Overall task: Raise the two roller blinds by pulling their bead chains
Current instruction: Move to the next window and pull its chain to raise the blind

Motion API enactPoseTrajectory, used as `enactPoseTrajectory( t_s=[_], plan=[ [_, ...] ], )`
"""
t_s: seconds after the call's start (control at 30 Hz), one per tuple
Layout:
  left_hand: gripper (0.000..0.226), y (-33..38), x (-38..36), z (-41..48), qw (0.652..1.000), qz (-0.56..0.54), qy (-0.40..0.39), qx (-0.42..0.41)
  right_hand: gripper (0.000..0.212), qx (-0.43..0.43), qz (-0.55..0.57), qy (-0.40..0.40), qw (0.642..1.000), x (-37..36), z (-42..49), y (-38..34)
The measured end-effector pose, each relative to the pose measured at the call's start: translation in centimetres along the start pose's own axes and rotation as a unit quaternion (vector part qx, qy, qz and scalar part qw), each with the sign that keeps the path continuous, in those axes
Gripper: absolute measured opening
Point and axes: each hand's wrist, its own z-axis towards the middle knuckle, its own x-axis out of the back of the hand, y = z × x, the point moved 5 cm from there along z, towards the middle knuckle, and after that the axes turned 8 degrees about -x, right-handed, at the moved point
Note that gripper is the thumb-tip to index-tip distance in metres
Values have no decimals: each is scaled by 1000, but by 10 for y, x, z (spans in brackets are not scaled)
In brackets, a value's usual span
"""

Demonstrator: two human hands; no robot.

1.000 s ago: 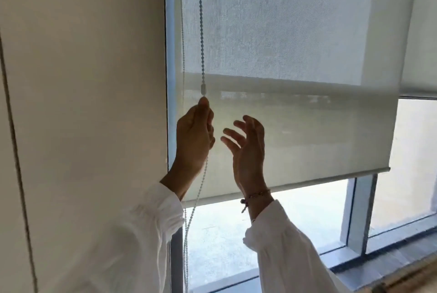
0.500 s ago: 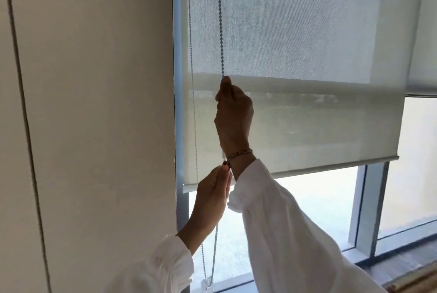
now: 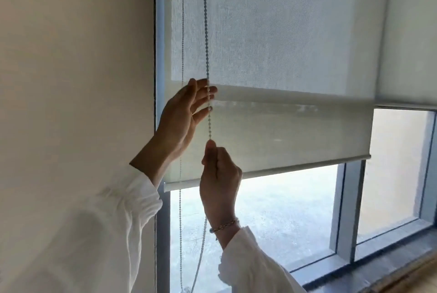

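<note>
A pale translucent roller blind (image 3: 295,132) hangs over the left window pane, its bottom bar (image 3: 272,171) partway up the glass. Its bead chain (image 3: 206,32) runs down the blind's left side in two strands. My right hand (image 3: 218,181) is shut on the front strand, just above the bottom bar's level. My left hand (image 3: 182,115) is higher on the same strand, fingers apart, with the beads resting against the fingertips. A second blind (image 3: 411,32) hangs at the right, with its bottom edge higher.
A plain beige wall (image 3: 75,80) fills the left side. The grey window frame (image 3: 350,210) divides the panes, and a dark sill (image 3: 390,259) runs along the bottom right. The chain loop hangs down toward the lower frame.
My right hand has pulled the front strand downward. My left hand let go below and rose to the chain above the right hand. The blind's bottom bar has risen a little.
</note>
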Motion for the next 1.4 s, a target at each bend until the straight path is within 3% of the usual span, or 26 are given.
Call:
enactPoseTrajectory(
  t_s=[0.1, 0.17, 0.27, 0.33, 0.5, 0.73, 0.87, 0.97, 1.03, 1.13, 1.27, 1.4],
  plan=[
    [31, 17, -15, 16, 1000, -9, 6, 2, 46, 17, -26, -13, 999, 7, -12, 9],
    [33, 19, -19, 19, 997, 23, 72, -4, 42, 30, -36, -28, 998, 7, -15, 12],
    [39, 18, -25, 20, 977, 126, 135, -105, 41, 22, -28, -48, 998, 2, -12, 16],
    [36, 15, -28, 19, 969, 166, 131, -131, 46, -14, -8, -58, 998, 1, -6, 27],
    [29, 6, -18, 10, 949, 236, 126, -165, 48, -197, 82, -75, 974, 4, 18, 52],
    [37, -63, -8, -50, 958, 239, 90, -128, 27, -234, 277, -87, 928, -4, 80, 4],
    [36, -84, -14, -97, 939, 301, 55, -159, 17, -267, 283, -146, 910, -18, 94, -16],
    [31, -99, -16, -115, 938, 312, 10, -149, 32, -297, 206, -149, 921, -26, 98, -24],
    [34, -104, -12, -115, 941, 310, -13, -137, 41, -267, 153, -89, 947, -25, 100, -24],
    [40, -101, -7, -106, 960, 266, -27, -85, 46, -153, 63, -46, 985, -21, 97, -35],
    [49, -88, 2, -75, 989, 132, 16, 57, 44, -77, 48, -34, 995, -15, 95, -43],
    [51, -48, 6, -32, 997, 60, 15, 51, 42, -60, 55, -12, 997, -4, 88, -41]
  ],
)
